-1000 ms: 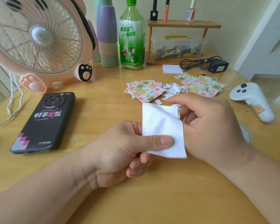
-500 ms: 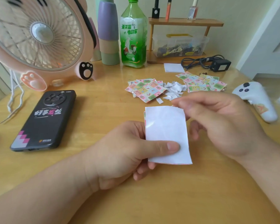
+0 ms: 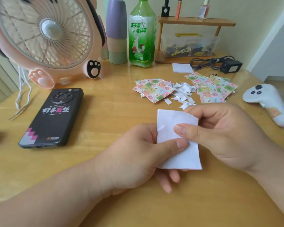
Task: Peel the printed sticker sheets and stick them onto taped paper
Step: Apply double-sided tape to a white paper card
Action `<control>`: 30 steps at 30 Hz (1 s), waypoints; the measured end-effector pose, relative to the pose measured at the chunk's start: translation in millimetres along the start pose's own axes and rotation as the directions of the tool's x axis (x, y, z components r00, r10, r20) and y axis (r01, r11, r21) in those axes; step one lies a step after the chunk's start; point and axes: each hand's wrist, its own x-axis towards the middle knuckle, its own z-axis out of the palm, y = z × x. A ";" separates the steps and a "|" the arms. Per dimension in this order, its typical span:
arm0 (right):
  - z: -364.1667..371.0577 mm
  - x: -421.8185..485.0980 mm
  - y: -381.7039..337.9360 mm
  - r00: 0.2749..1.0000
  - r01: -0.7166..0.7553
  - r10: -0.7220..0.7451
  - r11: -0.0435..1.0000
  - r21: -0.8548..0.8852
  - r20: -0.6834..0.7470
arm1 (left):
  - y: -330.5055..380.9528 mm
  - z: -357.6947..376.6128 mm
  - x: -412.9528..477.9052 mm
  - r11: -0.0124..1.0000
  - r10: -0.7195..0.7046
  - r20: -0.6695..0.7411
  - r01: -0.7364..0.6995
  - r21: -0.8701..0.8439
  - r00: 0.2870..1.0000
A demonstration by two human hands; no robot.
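Head view: sticker sheet (image 3: 170, 122) lengthwise near-to-far

Home desk: wooden table (image 3: 105, 185); pink fan (image 3: 44, 36), bottle (image 3: 142, 33) and nail-polish shelf (image 3: 195, 22) behind the phone (image 3: 53, 117).

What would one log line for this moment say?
stage: peeling | sticker sheet: white backing faces camera, held over table | left hand: pinches lower part | right hand: pinches upper right edge
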 end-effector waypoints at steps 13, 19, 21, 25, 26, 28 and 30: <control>5.2 -3.5 -3.6 0.993 -0.101 0.106 0.992 0.079 -0.051 | 2.8 -3.4 0.3 0.996 -0.062 0.113 0.069 -0.064 0.992; 3.6 -2.6 -3.7 0.992 -0.119 0.123 0.986 0.113 -0.034 | 1.2 -2.3 -0.2 0.995 -0.060 0.088 0.067 -0.074 0.994; 4.4 -2.7 -3.8 0.992 -0.117 0.121 0.989 0.094 -0.043 | 0.7 -2.0 -0.2 0.996 -0.063 0.079 0.068 -0.056 0.995; 6.5 -2.7 -4.2 0.992 -0.107 0.112 0.990 0.093 -0.051 | -0.8 -3.3 0.1 0.996 -0.060 0.083 0.066 -0.067 0.995; 6.9 -2.9 -3.6 0.993 -0.103 0.109 0.990 0.099 -0.053 | -1.1 -4.1 0.2 0.995 -0.065 0.087 0.071 -0.065 0.994; 8.2 -3.3 -3.4 0.993 -0.093 0.100 0.989 0.117 -0.057 | -0.9 -5.7 0.4 0.996 -0.074 0.107 0.080 -0.049 0.991; 10.1 -4.0 -4.4 0.994 -0.071 0.080 0.990 0.120 -0.070 | 0.2 -6.2 1.3 0.997 -0.078 0.130 0.080 -0.013 0.988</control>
